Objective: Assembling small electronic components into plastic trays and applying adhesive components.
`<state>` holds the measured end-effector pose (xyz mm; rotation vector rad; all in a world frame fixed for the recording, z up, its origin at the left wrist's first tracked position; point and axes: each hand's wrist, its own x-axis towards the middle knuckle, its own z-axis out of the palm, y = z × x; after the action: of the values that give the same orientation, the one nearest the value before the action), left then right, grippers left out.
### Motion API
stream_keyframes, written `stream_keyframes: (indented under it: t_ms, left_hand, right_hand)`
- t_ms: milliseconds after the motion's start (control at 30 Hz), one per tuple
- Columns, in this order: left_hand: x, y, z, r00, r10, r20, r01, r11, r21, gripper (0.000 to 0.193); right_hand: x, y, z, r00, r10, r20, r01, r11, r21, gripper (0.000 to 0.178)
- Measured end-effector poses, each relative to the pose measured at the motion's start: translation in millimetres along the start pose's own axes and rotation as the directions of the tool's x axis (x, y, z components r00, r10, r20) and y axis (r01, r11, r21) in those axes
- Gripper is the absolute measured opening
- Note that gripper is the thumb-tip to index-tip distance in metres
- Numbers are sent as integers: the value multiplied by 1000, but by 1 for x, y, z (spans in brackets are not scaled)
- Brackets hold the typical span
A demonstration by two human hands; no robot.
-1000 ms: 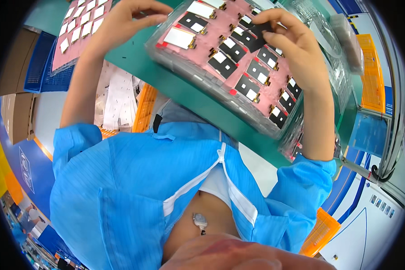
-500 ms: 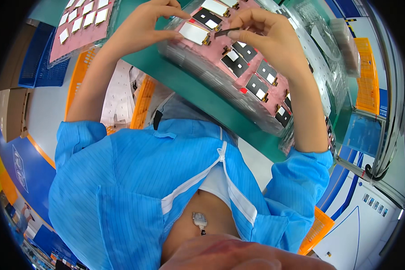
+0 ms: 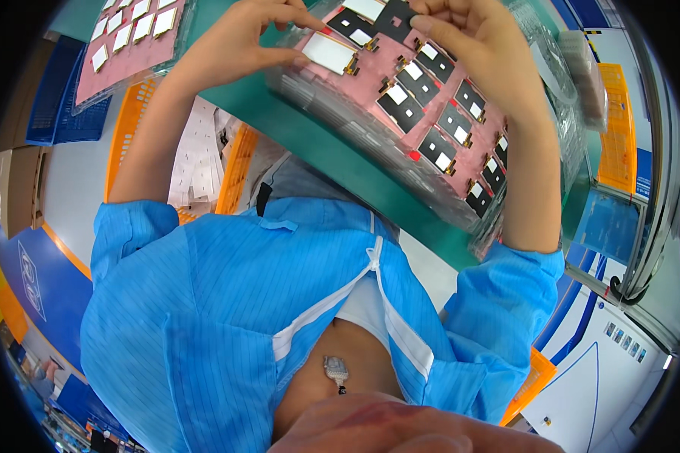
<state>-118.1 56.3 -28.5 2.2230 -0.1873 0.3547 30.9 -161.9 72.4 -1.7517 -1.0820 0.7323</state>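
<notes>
Black sheet (image 3: 393,20), edge-on earlier, now shows broadside, pinched by right hand (image 3: 487,45); left hand (image 3: 238,45), fingers parted, has white panel (image 3: 329,53) beside its fingertips, still uncovered.

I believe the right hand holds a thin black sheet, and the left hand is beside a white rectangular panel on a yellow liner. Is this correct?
Not quite: the head view shows a pink liner, not yellow, under the white rectangular panel beside the left hand. The rest stands.
</notes>
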Motion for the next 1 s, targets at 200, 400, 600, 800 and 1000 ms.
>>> stream_keyframes:
  t_ms: [200,400,600,800,1000]
  left_hand:
    - [-2,3,-3,993,-116,38,116,993,-1,46]
    - [4,8,-4,990,-124,62,127,991,-45,45]
    - [0,-3,1,994,-100,42,104,989,-105,45]
    - [-2,-6,1,994,-102,48,108,983,-150,44]
    - [-3,-8,2,993,-112,40,117,975,-187,45]
  right_hand:
    - [21,20,-12,1000,-6,-14,4,993,-116,14]
    - [36,62,10,848,-494,192,427,852,302,5]
    - [36,49,33,964,206,167,-210,978,11,7]
    - [42,49,38,959,230,164,-215,971,-106,8]
    - [45,38,39,930,345,130,-327,935,-138,8]
